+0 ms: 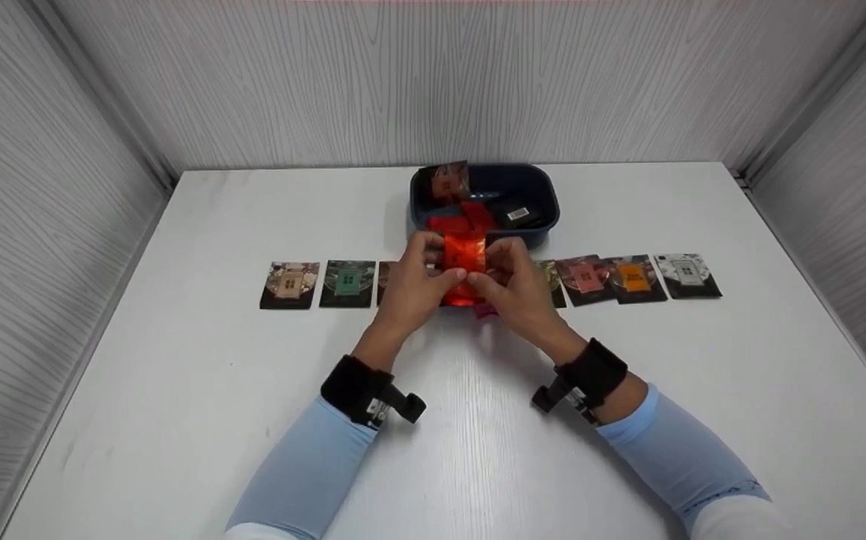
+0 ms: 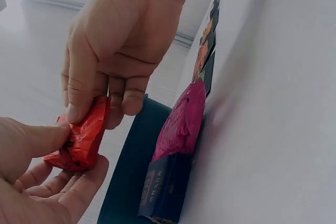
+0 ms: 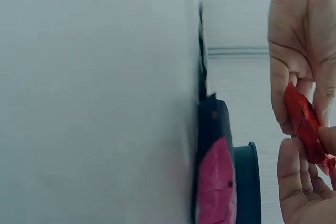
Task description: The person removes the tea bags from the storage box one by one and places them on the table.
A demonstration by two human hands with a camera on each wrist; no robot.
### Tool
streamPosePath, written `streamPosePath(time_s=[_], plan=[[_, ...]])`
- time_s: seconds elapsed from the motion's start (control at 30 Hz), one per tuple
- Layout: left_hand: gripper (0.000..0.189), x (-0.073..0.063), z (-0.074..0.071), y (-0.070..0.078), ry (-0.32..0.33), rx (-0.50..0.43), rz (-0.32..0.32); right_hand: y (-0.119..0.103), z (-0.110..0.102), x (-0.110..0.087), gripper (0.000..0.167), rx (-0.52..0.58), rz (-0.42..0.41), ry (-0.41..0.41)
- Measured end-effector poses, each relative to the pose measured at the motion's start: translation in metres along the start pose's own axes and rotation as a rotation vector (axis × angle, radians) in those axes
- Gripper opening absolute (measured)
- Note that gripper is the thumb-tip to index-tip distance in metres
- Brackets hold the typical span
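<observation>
A shiny red-orange foil packet (image 1: 464, 251) is held up between both hands, above the table. My left hand (image 1: 412, 291) pinches its left side, and my right hand (image 1: 521, 289) its right side. The thumbs nearly meet on its near face. In the left wrist view the red packet (image 2: 84, 137) looks plump and creased. Below the hands, a pink packet (image 2: 181, 121) and a dark blue packet or small box (image 2: 165, 187) stand beside each other; the hands mostly hide them in the head view. The right wrist view also shows the red packet (image 3: 305, 124) between the fingers.
Behind the hands stands a dark blue basket (image 1: 551, 217) holding a brown packet (image 1: 448, 182), red packets and a black packet (image 1: 519, 214). Flat packets line the table on both sides, from a tan one (image 1: 290, 285) to a white one (image 1: 687, 275). Wood-grain walls enclose the table.
</observation>
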State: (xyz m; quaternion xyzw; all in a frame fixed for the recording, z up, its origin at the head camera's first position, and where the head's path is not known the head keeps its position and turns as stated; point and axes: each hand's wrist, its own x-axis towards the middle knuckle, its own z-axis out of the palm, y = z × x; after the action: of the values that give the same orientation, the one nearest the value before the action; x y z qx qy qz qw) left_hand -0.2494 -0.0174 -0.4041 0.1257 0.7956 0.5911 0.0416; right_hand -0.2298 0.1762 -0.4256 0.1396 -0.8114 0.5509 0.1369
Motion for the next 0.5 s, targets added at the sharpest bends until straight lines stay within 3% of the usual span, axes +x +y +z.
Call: streamPosePath(time_s=[0.13,0.23,0.37,0.5], plan=[[0.045,-0.01,-0.018,-0.003,-0.055,0.08,-0.04,0.001,-0.003,-0.009,0.035,-0.003,-0.003,-0.048],[0.046,-0.019,-0.043,-0.009,-0.092,0.194,-0.103,0.001,-0.006,-0.012,0.031,-0.045,-0.009,-0.05],[0.051,-0.033,-0.092,-0.022,-0.125,0.367,-0.226,0.002,-0.01,-0.015,0.026,-0.079,0.017,-0.045],[0.055,-0.044,-0.146,-0.035,-0.158,0.444,-0.345,0.001,-0.013,-0.017,0.02,-0.054,0.061,-0.061]])
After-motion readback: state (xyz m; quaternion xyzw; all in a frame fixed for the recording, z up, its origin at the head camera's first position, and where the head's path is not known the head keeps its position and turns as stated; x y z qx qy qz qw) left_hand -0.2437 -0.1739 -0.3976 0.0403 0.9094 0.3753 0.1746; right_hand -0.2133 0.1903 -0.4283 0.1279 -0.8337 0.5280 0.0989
